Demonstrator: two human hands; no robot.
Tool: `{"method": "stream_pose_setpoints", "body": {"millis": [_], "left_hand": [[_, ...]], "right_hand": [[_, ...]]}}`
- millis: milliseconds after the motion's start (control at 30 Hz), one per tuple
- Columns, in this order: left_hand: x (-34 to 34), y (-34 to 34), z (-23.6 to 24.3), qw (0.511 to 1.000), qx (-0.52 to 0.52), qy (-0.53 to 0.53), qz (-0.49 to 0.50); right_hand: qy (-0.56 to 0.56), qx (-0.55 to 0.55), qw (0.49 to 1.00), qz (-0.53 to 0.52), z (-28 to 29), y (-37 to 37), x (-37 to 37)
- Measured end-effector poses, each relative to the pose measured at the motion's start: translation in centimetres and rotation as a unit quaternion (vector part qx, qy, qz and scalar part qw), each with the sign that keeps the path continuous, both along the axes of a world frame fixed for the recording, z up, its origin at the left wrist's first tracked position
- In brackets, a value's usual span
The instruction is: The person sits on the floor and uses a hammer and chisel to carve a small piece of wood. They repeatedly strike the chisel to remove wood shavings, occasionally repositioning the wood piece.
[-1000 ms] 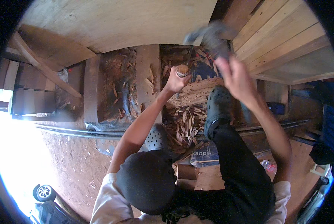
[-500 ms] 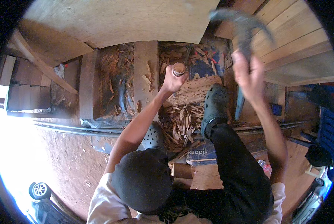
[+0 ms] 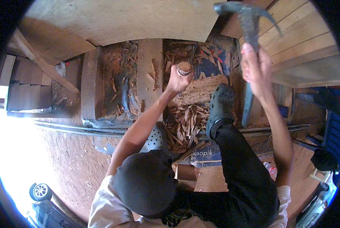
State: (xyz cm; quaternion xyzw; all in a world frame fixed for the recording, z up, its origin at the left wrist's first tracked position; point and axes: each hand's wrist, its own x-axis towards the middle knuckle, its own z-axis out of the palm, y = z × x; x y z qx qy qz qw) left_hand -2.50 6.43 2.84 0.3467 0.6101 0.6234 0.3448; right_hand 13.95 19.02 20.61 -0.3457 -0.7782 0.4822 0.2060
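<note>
My left hand [image 3: 177,81] grips an upright tool with a round, worn brown top [image 3: 184,67] over a pale, splintered piece of wood [image 3: 202,85]; its lower end is hidden. My right hand [image 3: 257,72] is closed round a dark claw hammer [image 3: 250,24], raised to the upper right of my left hand, apart from it. Loose wood chips [image 3: 189,121] lie below the piece of wood. My right foot in a dark green clog [image 3: 221,100] is against that piece; my other clog [image 3: 156,135] is behind my left forearm.
A plywood panel [image 3: 120,19] spans the top, beside boarded woodwork [image 3: 291,34] at upper right. An upright plank [image 3: 149,51] stands left of the chips. Long rails [image 3: 78,128] cross the middle. A blue chair [image 3: 333,133] is at right, a dark car [image 3: 52,212] at lower left.
My right hand and the hammer have risen and moved right, away from my left hand, which keeps its grip in about the same place.
</note>
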Motion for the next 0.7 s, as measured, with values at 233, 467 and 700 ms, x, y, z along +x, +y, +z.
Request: {"method": "stream_pose_setpoints", "body": {"millis": [233, 467, 700], "left_hand": [[0.4, -0.5, 1.0, 0.998, 0.053, 0.015, 0.019], [0.6, -0.2, 0.4, 0.997, 0.023, 0.076, 0.013], [0.5, -0.9, -0.1, 0.999, -0.042, -0.001, -0.007]], "right_hand": [[-0.135, 0.09, 0.978, 0.129, -2.5, -1.3, 0.5], [0.202, -0.058, 0.977, 0.021, 4.4, 0.0, 0.4], [-0.205, 0.176, 0.938, 0.216, -3.7, -2.2, -1.5]]}}
